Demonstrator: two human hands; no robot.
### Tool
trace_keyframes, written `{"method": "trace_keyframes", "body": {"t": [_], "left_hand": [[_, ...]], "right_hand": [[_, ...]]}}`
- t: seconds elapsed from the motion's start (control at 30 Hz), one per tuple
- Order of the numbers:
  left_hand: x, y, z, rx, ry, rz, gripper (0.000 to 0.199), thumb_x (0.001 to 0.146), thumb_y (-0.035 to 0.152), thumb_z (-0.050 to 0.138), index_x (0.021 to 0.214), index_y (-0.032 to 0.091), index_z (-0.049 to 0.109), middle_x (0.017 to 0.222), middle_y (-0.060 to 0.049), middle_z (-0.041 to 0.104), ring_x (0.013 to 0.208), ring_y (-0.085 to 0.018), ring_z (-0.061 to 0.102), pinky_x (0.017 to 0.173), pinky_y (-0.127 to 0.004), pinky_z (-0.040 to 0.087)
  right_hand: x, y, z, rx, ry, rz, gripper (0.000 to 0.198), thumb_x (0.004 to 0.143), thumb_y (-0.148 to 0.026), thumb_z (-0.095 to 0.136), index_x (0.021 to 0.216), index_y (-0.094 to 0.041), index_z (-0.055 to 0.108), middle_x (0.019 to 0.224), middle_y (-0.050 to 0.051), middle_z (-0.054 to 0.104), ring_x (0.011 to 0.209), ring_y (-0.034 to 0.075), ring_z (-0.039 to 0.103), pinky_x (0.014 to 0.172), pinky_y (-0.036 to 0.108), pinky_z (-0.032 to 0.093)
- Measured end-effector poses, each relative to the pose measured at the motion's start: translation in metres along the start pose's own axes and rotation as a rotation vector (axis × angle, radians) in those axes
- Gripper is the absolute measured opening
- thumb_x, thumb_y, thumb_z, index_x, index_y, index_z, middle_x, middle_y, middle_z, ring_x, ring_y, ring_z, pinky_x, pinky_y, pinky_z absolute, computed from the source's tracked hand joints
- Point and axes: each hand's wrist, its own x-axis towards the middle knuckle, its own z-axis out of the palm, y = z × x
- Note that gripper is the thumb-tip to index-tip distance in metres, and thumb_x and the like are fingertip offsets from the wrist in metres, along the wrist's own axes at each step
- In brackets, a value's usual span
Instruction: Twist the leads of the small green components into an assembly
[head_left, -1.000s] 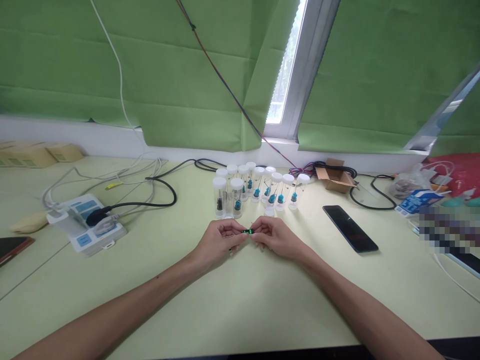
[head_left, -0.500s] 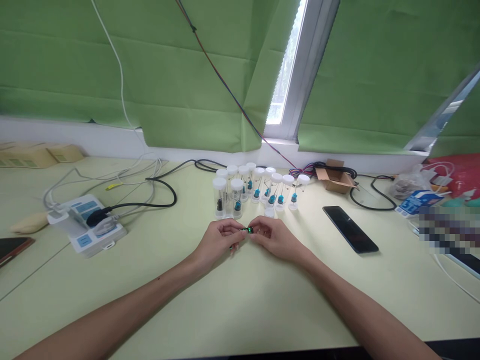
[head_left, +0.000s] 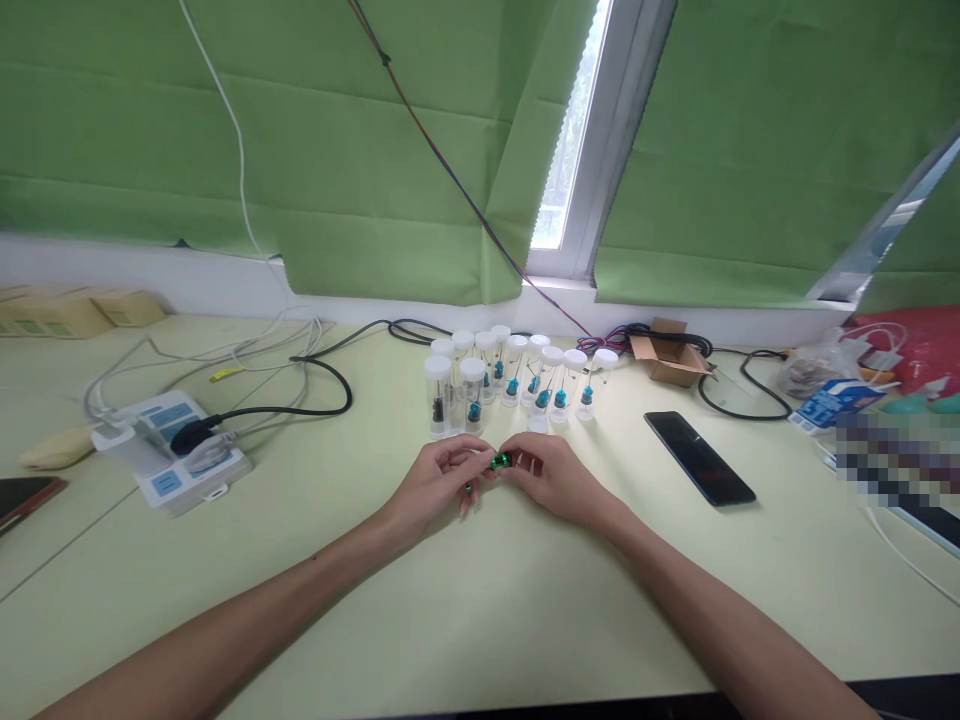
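Note:
My left hand and my right hand meet at the middle of the table. Between their fingertips they pinch a small shiny green-and-black part, too small to name more exactly. A second green glint shows among the lower fingers of my left hand; most of it is hidden. Just beyond my hands stand several clear plastic tubes with white caps. Blue pieces with thin wires or stems are visible inside most, and a dark piece in the nearest left tube.
A black phone lies right of my right arm. On the left is a white power strip with plugs and tangled cables. An open cardboard box sits at the back right. Green blinds hang behind the table.
More of the green-and-black part shows between my fingertips, as my left fingers have shifted slightly. The green glint in my lower left fingers is clearer. The tubes have not moved.

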Motion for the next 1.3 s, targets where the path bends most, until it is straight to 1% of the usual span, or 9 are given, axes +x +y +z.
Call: {"method": "trace_keyframes", "body": {"t": [0.13, 0.33, 0.4, 0.5, 0.6, 0.7, 0.9, 1.07, 1.3], "left_hand": [[0.0, -0.002, -0.002, -0.034, -0.013, 0.018, 0.031, 0.087, 0.044, 0.063, 0.099, 0.016, 0.066, 0.08, -0.006, 0.065, 0.055, -0.013, 0.057, 0.044, -0.023, 0.043], [0.001, -0.005, -0.005, -0.115, -0.016, 0.056, 0.027, 0.087, 0.041, 0.063, 0.097, 0.016, 0.066, 0.085, -0.007, 0.067, 0.055, -0.012, 0.057, 0.05, -0.025, 0.047], [0.001, -0.005, -0.005, -0.102, -0.018, 0.066, 0.027, 0.087, 0.041, 0.064, 0.096, 0.016, 0.066, 0.079, -0.006, 0.066, 0.055, -0.012, 0.057, 0.05, -0.025, 0.047], [-0.001, -0.004, -0.004, -0.072, -0.026, 0.071, 0.028, 0.087, 0.042, 0.064, 0.097, 0.016, 0.067, 0.063, -0.001, 0.06, 0.052, -0.013, 0.055, 0.049, -0.025, 0.046], [-0.001, -0.002, -0.002, -0.068, -0.019, 0.074, 0.03, 0.087, 0.043, 0.063, 0.099, 0.016, 0.068, 0.064, -0.001, 0.061, 0.05, -0.011, 0.054, 0.048, -0.025, 0.045], [-0.001, -0.002, -0.002, -0.064, -0.019, 0.082, 0.031, 0.087, 0.044, 0.064, 0.094, 0.015, 0.069, 0.069, -0.001, 0.063, 0.05, -0.01, 0.053, 0.047, -0.025, 0.044], [-0.001, -0.003, 0.0, -0.054, 0.009, 0.093, 0.031, 0.084, 0.046, 0.066, 0.08, 0.014, 0.067, 0.065, -0.001, 0.06, 0.049, -0.01, 0.051, 0.045, -0.024, 0.042], [-0.005, 0.0, 0.006, 0.03, 0.111, 0.136, 0.031, 0.083, 0.043, 0.067, 0.069, 0.015, 0.065, 0.058, 0.0, 0.057, 0.048, -0.01, 0.049, 0.045, -0.024, 0.039], [-0.008, 0.001, 0.006, 0.178, 0.155, 0.175, 0.033, 0.087, 0.042, 0.061, 0.068, 0.016, 0.065, 0.057, 0.0, 0.055, 0.05, -0.01, 0.046, 0.048, -0.024, 0.038]], "right_hand": [[0.001, 0.002, -0.001, -0.01, 0.016, 0.001, 0.008, 0.088, -0.025, 0.063, 0.089, -0.018, 0.066, 0.075, 0.0, 0.061, 0.063, 0.011, 0.05, 0.06, 0.023, 0.041], [0.0, 0.001, 0.0, -0.01, 0.026, 0.003, 0.013, 0.089, -0.03, 0.062, 0.09, -0.018, 0.068, 0.075, 0.001, 0.062, 0.062, 0.011, 0.049, 0.058, 0.024, 0.04], [0.0, 0.001, 0.001, -0.01, 0.023, 0.006, 0.017, 0.089, -0.033, 0.062, 0.088, -0.018, 0.068, 0.071, 0.0, 0.059, 0.061, 0.011, 0.048, 0.057, 0.024, 0.039], [0.0, 0.0, 0.002, -0.014, 0.01, 0.013, 0.022, 0.09, -0.036, 0.06, 0.082, -0.017, 0.065, 0.065, -0.002, 0.053, 0.058, 0.01, 0.044, 0.054, 0.023, 0.036], [-0.001, -0.001, 0.002, -0.036, -0.018, 0.014, 0.023, 0.09, -0.034, 0.059, 0.075, -0.017, 0.062, 0.062, -0.003, 0.049, 0.057, 0.01, 0.042, 0.054, 0.023, 0.034], [-0.002, -0.002, 0.003, -0.059, -0.044, 0.012, 0.023, 0.088, -0.031, 0.06, 0.07, -0.018, 0.057, 0.061, -0.004, 0.047, 0.058, 0.01, 0.041, 0.054, 0.023, 0.033], [-0.003, -0.003, 0.004, -0.081, -0.092, 0.031, 0.025, 0.086, -0.03, 0.062, 0.067, -0.018, 0.054, 0.061, -0.004, 0.048, 0.057, 0.01, 0.041, 0.054, 0.023, 0.031], [-0.003, -0.005, 0.003, -0.078, -0.126, 0.03, 0.02, 0.086, -0.03, 0.063, 0.071, -0.018, 0.057, 0.063, -0.004, 0.051, 0.057, 0.009, 0.042, 0.055, 0.023, 0.032], [-0.002, -0.003, 0.002, -0.029, -0.141, 0.088, 0.014, 0.085, -0.032, 0.065, 0.083, -0.018, 0.064, 0.066, -0.003, 0.057, 0.06, 0.01, 0.048, 0.056, 0.023, 0.035]]}}
